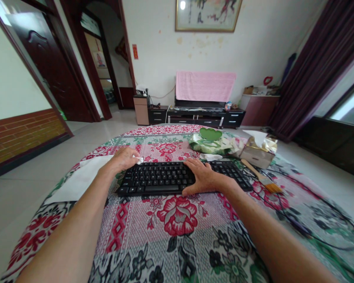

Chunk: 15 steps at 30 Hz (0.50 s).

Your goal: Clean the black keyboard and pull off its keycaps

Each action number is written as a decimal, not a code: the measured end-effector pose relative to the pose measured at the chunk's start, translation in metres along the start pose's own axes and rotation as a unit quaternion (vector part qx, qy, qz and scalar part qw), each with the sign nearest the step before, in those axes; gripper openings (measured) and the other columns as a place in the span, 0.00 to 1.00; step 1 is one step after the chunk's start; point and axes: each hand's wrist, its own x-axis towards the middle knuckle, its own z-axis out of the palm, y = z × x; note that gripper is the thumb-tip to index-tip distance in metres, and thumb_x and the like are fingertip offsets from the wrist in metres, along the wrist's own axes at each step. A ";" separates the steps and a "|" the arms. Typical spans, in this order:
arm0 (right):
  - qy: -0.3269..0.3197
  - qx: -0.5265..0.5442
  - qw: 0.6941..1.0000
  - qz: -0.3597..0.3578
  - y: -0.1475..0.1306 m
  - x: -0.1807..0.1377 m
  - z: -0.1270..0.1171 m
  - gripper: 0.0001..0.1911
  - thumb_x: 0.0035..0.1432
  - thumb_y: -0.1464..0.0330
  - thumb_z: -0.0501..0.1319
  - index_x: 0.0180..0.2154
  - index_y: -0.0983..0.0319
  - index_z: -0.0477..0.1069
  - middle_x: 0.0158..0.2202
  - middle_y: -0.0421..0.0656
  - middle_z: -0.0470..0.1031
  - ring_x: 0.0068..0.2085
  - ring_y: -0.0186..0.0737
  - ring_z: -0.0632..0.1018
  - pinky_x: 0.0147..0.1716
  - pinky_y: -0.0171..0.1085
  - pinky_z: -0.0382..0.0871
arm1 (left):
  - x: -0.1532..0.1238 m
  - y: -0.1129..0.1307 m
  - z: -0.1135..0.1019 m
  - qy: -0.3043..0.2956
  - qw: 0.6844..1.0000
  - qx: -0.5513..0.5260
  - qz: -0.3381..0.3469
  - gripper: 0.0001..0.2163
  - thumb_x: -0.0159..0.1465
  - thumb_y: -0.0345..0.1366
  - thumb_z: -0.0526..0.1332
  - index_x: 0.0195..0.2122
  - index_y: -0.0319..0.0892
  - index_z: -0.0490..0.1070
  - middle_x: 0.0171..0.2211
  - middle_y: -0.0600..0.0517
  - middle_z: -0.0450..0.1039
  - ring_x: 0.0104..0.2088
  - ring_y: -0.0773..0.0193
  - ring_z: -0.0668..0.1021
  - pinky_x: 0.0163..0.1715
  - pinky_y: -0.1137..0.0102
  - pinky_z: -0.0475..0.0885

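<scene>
A black keyboard point(161, 179) lies flat on the flowered tablecloth point(177, 220) in front of me. My left hand point(125, 158) is closed at the keyboard's far left corner, pinching a small white wet wipe point(139, 160); most of the wipe is hidden by the fingers. Across the keyboard's right half rests my right hand point(202, 177), its thumb at the near edge and its fingers over the far edge, gripping it. Keys under the palm are hidden. Left of the keyboard, a white sheet point(79, 181) lies partly behind my left forearm.
Beyond the keyboard sits a green wipes pack point(209, 142) with its lid. A tissue box point(259, 153) stands at the right, near a wooden-handled brush point(262, 179). Black cables point(321, 204) run over the table's right side. A TV cabinet point(194, 116) stands against the wall.
</scene>
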 end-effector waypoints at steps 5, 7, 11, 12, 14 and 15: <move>0.004 0.000 1.000 -0.004 0.000 0.000 0.000 0.60 0.32 0.42 0.64 0.63 0.60 0.47 0.65 0.54 0.46 0.63 0.67 0.48 0.56 0.68 0.43 | 0.003 0.008 0.007 0.032 0.999 -0.004 0.019 0.12 0.57 0.41 0.57 0.36 0.46 0.78 0.32 0.51 0.78 0.34 0.59 0.77 0.34 0.69 0.67; 0.006 -0.002 1.000 -0.006 0.000 0.000 0.001 0.59 0.33 0.43 0.64 0.63 0.59 0.48 0.65 0.53 0.46 0.63 0.66 0.48 0.56 0.67 0.43 | 0.002 0.018 0.009 0.027 0.998 -0.017 0.050 0.12 0.58 0.41 0.56 0.37 0.45 0.78 0.33 0.49 0.78 0.36 0.58 0.77 0.36 0.68 0.68; 0.006 -0.004 1.000 -0.006 -0.001 0.000 0.001 0.58 0.33 0.43 0.64 0.63 0.59 0.48 0.65 0.52 0.47 0.63 0.65 0.48 0.57 0.66 0.43 | -0.004 0.047 0.014 0.030 0.993 -0.032 0.108 0.11 0.59 0.36 0.55 0.37 0.44 0.77 0.33 0.49 0.77 0.37 0.58 0.77 0.40 0.67 0.68; 0.004 -0.004 1.000 -0.004 -0.001 0.000 0.001 0.59 0.33 0.43 0.64 0.63 0.59 0.47 0.65 0.52 0.46 0.63 0.65 0.48 0.57 0.66 0.42 | -0.005 0.053 0.015 0.039 0.991 -0.030 0.128 0.12 0.59 0.34 0.54 0.37 0.44 0.77 0.34 0.49 0.77 0.38 0.59 0.77 0.40 0.67 0.68; -0.001 -0.003 1.000 -0.001 -0.001 0.000 0.000 0.60 0.32 0.42 0.63 0.63 0.60 0.47 0.65 0.53 0.46 0.63 0.65 0.48 0.56 0.67 0.42 | -0.006 0.063 0.019 0.069 0.984 -0.014 0.163 0.12 0.59 0.31 0.53 0.38 0.44 0.76 0.36 0.49 0.76 0.40 0.60 0.76 0.43 0.67 0.67; -0.002 -0.003 1.000 -0.001 -0.001 0.000 0.000 0.60 0.32 0.41 0.63 0.63 0.60 0.48 0.65 0.53 0.46 0.63 0.66 0.48 0.56 0.67 0.42 | -0.006 0.065 0.020 0.073 0.982 -0.010 0.175 0.12 0.59 0.30 0.53 0.38 0.43 0.76 0.36 0.49 0.76 0.41 0.60 0.75 0.44 0.67 0.67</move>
